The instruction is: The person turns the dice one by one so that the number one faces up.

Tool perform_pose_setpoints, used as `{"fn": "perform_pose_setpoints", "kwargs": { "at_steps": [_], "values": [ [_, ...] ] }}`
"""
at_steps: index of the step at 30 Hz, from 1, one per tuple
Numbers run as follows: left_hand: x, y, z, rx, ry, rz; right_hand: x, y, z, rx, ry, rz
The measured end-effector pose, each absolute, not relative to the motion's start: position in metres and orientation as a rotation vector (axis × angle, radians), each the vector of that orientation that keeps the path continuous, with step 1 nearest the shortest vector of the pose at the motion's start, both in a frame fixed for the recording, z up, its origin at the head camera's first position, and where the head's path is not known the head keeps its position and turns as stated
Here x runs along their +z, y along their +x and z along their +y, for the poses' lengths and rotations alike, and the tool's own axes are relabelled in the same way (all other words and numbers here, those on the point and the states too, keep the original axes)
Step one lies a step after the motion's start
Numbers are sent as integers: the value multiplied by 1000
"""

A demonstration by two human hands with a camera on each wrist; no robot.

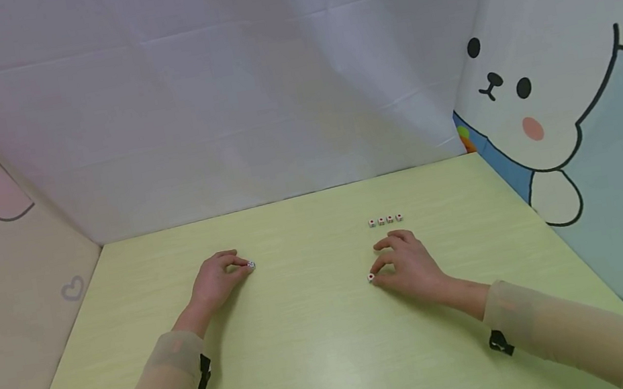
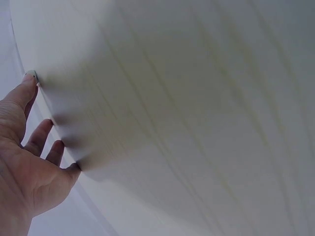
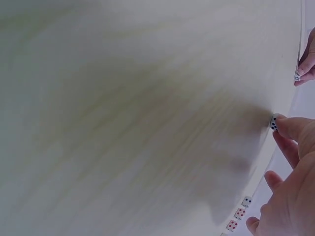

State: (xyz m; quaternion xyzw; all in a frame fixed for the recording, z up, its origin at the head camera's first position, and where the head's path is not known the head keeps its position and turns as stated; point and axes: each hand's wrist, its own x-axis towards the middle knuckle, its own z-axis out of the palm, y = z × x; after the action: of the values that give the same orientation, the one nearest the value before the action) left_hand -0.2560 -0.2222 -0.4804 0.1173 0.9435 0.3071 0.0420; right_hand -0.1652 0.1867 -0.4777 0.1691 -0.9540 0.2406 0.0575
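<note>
Between thumb and forefinger, my left hand (image 1: 221,280) pinches a small white die (image 1: 251,265) at the left part of the table. My right hand (image 1: 411,266) likewise pinches a white die (image 1: 370,277), whose red dot shows in the head view and whose dark dots show in the right wrist view. Just beyond the right hand stands a short row of several white dice (image 1: 385,220) with red dots facing up. In the left wrist view the left hand (image 2: 37,167) has its other fingers touching or close to the table, and its die (image 2: 32,75) is mostly covered by the thumb.
The pale yellow-green table (image 1: 320,329) spans the space between both arms. Behind it hangs a white cloth (image 1: 247,96). A panel with a cartoon rabbit (image 1: 562,80) stands along the right edge, and a pink and beige panel (image 1: 1,284) along the left.
</note>
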Motion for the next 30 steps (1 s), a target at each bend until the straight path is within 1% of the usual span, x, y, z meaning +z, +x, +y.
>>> {"fn": "perform_pose_setpoints", "kwargs": {
  "at_steps": [11,30],
  "values": [
    [-481,-256,-222,924,356,2890,-467,-165,195,728,490,-2884],
    [-482,-256,-222,915,365,2901,-445,-168,248,807,277,-2883]
  ]
}}
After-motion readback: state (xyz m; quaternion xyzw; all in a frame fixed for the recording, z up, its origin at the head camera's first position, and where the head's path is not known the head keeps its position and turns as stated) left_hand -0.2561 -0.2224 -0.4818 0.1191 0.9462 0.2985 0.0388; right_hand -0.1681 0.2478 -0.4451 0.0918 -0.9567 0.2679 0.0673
